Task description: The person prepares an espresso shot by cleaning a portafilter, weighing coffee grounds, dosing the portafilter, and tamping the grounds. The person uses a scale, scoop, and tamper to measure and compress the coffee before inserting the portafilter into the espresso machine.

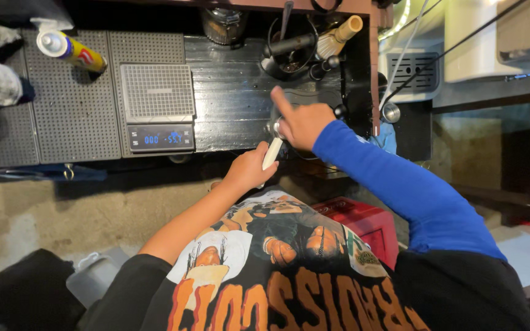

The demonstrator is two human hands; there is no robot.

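- Cream, smooth handle [272,153] sits at the black desk [234,110] edge, gripped by the closed left hand [251,168].
- Right hand [302,122], blue-sleeved, curls over its metal top, index finger raised.
- Square grey scale [158,107] sits left; yellow tube [72,50] beyond.

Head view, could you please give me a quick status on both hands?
Left hand gripping a white handle. Right hand on the round metal piece above it, index finger raised. Scale to the left, apart.
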